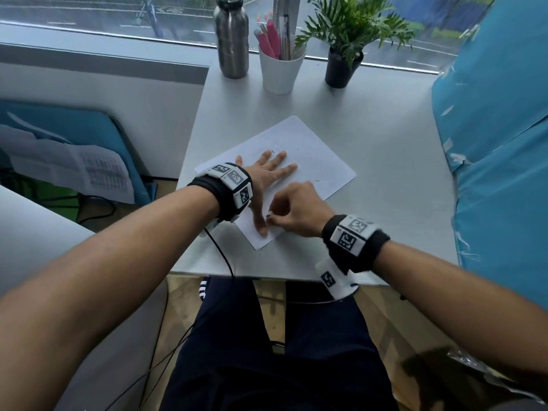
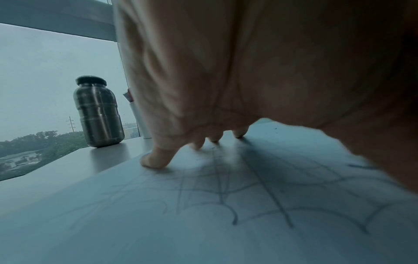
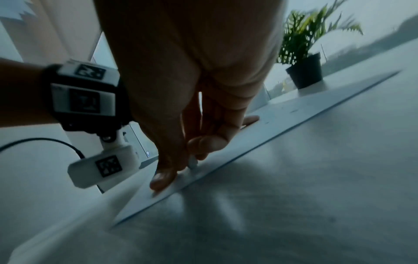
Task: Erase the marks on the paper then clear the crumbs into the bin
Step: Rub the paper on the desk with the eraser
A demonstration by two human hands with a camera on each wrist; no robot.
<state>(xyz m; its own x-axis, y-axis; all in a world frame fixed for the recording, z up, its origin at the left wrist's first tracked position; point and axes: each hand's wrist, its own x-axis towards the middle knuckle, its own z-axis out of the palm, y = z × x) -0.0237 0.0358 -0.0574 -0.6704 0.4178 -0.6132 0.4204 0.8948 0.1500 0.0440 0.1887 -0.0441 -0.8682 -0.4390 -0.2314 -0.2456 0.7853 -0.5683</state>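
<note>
A white sheet of paper (image 1: 314, 149) lies at an angle on the white table (image 1: 391, 173). My left hand (image 1: 267, 170) presses flat on it with the fingers spread and the thumb reaching toward the sheet's near corner. In the left wrist view, grey pencil lines (image 2: 226, 196) cross the paper under the palm. Right beside the left thumb, my right hand (image 1: 278, 213) has its fingers curled, pinching a small eraser (image 1: 269, 216) against the paper near its near edge. The eraser (image 3: 193, 163) shows as a pale stub below the fingertips. A few dark specks (image 1: 297, 149) lie on the far part of the sheet.
At the back of the table by the window stand a steel bottle (image 1: 231, 40), a white cup of pens (image 1: 281, 69) and a potted plant (image 1: 344, 63). A blue covered object (image 1: 498, 143) borders the table's right side. A dark plastic-lined object (image 1: 444, 372) sits low at the right.
</note>
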